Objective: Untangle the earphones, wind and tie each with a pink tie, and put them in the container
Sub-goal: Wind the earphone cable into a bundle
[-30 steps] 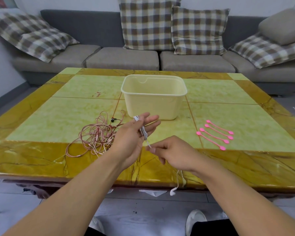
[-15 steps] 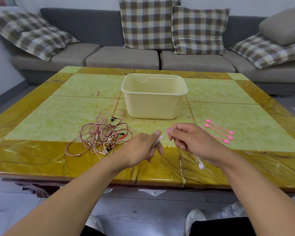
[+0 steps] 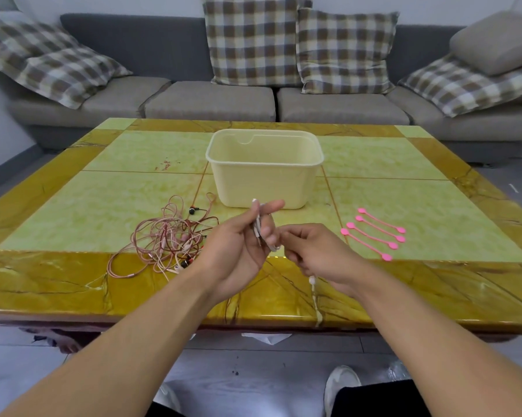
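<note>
White earphone cord (image 3: 258,228) is bunched into a short bundle in the left hand (image 3: 238,245), its long axis running from the near edge of the table (image 3: 73,284) up toward the far edge, the tip poking out above the fingers. That hand's thumb and fingers are curled round the bundle, index finger stretched out. The right hand (image 3: 317,254) pinches the same cord just beside it, and a loose end with an earbud (image 3: 312,279) hangs below over the near edge. Left of the hands lies a tangle of pink earphones (image 3: 166,239) near the near-left border. Four pink ties (image 3: 374,233) lie side by side to the right. A cream container (image 3: 264,182) stands at the middle of the table.
</note>
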The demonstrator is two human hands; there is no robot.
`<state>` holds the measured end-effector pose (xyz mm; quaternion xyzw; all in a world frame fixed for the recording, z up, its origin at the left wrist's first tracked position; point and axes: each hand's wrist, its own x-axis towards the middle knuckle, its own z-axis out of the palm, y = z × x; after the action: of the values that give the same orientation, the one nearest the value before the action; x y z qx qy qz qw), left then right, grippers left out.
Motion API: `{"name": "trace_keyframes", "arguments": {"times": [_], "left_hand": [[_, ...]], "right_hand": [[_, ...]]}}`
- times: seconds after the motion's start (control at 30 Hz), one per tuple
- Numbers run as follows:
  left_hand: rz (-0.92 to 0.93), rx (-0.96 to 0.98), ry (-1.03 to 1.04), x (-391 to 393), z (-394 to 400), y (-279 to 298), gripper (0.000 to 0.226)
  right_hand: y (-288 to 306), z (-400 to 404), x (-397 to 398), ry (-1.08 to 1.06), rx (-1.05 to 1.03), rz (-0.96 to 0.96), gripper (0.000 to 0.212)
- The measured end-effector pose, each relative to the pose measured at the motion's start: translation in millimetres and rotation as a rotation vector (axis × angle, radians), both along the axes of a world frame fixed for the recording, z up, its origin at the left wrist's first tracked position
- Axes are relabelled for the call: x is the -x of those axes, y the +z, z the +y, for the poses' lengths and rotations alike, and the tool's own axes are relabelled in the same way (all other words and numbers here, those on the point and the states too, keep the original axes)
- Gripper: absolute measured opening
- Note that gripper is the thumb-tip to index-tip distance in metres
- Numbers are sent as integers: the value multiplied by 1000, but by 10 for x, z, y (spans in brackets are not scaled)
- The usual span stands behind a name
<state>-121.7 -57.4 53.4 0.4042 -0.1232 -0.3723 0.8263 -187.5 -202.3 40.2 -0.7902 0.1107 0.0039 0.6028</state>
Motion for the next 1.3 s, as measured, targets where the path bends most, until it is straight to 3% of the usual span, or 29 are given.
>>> {"name": "trace_keyframes", "arguments": {"times": [0.17,0.3,0.37,0.47,0.6,0.7,0.77,1.0,1.2,1.3], "left_hand": [[59,56,159,-87,-4,-43,36],[-78,-50,260,-142,-33,-153,36],[-191,-164,273,-154,-34,-209,34],[-339,-325,277,-154,-32,-266,36],[-442,-425,293,-138,-18,-269,41],[-447,-496,234,-149,-9,-303,46],[-437,-588,123,-124,3,-288,35],[-258,-506,-84,-57,7,-224,36],[-392,-678,-103,-86,37,-244,34],[-334,-665,-110,-65,14,-259,41]], "right_hand": [[-97,113,-5,122,205,50,23],[-103,203,-34,135,395,71,38],[-84,226,-20,90,460,66,38],[-76,233,18,-13,511,22,17],[-58,231,35,-171,569,-85,13],[-44,240,34,-194,603,-162,7],[-36,234,38,-171,612,-191,9],[62,190,70,-152,619,-204,15],[13,193,46,-128,623,-192,21],[1,188,35,-132,645,-205,35]]}}
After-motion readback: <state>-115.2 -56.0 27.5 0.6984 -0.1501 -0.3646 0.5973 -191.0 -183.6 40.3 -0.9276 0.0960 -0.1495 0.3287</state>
